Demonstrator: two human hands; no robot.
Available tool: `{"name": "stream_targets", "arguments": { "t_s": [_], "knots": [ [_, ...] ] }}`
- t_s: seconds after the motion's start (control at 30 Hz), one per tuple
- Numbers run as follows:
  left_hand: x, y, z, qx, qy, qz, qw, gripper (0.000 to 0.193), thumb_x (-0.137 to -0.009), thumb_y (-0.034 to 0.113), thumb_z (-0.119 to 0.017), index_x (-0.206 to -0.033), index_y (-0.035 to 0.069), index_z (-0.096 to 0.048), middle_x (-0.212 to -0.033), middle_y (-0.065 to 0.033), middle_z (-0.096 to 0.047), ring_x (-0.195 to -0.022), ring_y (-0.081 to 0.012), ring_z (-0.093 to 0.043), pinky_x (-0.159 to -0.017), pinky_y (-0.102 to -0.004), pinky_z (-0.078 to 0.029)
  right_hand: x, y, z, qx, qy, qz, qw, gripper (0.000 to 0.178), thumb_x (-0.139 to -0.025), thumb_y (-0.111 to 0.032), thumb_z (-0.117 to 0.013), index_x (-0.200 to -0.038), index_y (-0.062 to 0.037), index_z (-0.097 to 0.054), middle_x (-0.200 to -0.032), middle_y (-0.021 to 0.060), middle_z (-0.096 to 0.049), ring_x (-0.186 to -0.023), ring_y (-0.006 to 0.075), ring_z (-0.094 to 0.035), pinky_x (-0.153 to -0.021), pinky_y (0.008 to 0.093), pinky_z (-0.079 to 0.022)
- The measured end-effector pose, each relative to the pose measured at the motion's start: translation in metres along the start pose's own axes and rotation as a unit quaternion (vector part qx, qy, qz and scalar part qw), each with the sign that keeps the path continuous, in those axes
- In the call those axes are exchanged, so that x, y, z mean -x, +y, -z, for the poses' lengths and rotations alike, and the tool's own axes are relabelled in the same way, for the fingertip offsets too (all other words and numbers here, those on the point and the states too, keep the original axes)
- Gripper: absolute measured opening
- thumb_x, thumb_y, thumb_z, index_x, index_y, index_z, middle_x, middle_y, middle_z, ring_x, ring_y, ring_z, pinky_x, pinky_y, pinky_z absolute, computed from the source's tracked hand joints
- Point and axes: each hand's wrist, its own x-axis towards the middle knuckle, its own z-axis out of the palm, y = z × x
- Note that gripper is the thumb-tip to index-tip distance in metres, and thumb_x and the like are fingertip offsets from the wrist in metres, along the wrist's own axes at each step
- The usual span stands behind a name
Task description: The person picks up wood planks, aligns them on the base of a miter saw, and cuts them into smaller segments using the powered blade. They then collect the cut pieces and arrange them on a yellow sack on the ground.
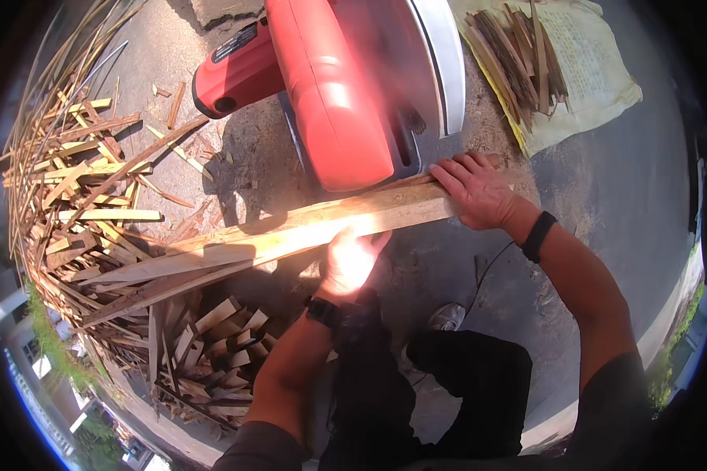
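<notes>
A long pale wooden plank lies across the ground in front of me, under a red circular saw with a grey blade guard. My left hand grips the plank's near edge in bright sunlight, just below the saw. My right hand presses flat on the plank's right end, beside the saw's base. Both wrists wear dark bands.
A big heap of split wood strips and offcuts fills the left side, with short cut pieces near my left knee. A pale sack with a bundle of thin sticks lies at the upper right. My shoe rests on grey pavement.
</notes>
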Motion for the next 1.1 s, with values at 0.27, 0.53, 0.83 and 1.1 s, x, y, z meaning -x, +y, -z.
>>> {"name": "stream_targets", "arguments": {
  "t_s": [0.27,0.53,0.83,1.1],
  "knots": [
    [-0.077,-0.004,0.036,0.336,0.017,0.133,0.932,0.043,-0.084,0.032,-0.062,-0.117,0.007,-0.049,-0.111,-0.0112,-0.055,-0.106,-0.0264,-0.049,-0.094,-0.0471,-0.039,-0.066,0.032,-0.021,0.065,0.025,0.006,0.998,0.062,-0.068,-0.012,-0.06,-0.127,-0.004,-0.045,-0.125,0.0162,-0.052,-0.099,0.0322,-0.06,-0.094,0.0468,-0.037],
    [-0.053,0.044,0.064,-0.083,-0.044,0.209,0.973,0.057,-0.087,0.038,-0.063,-0.123,0.001,-0.04,-0.099,-0.0148,-0.061,-0.084,-0.0258,-0.06,-0.078,-0.0416,-0.05,-0.082,0.067,-0.079,0.156,0.181,-0.066,0.969,0.037,-0.072,-0.006,-0.053,-0.109,-0.0046,-0.055,-0.105,0.0174,-0.061,-0.088,0.0344,-0.063,-0.097,0.0517,-0.032],
    [-0.034,0.136,0.087,-0.821,-0.019,-0.193,0.537,0.102,-0.047,0.024,-0.087,-0.132,0.003,-0.034,-0.125,-0.02,-0.042,-0.116,-0.0394,-0.04,-0.099,-0.0498,-0.034,-0.077,0.05,-0.091,0.154,0.215,-0.129,0.956,0.042,-0.076,-0.004,-0.052,-0.117,-0.0055,-0.051,-0.118,0.0133,-0.053,-0.119,0.0314,-0.045,-0.103,0.0551,-0.026],
    [-0.06,0.142,0.12,-0.751,-0.062,-0.194,0.628,0.1,-0.041,0.019,-0.088,-0.129,0.004,-0.042,-0.119,-0.0208,-0.048,-0.107,-0.0414,-0.047,-0.094,-0.0479,-0.04,-0.029,0.091,-0.063,-0.004,0.246,-0.157,0.956,0.059,-0.071,-0.018,-0.061,-0.128,-0.0077,-0.048,-0.127,0.0143,-0.049,-0.122,0.0334,-0.042,-0.106,0.0516,-0.027]
  ]
}}
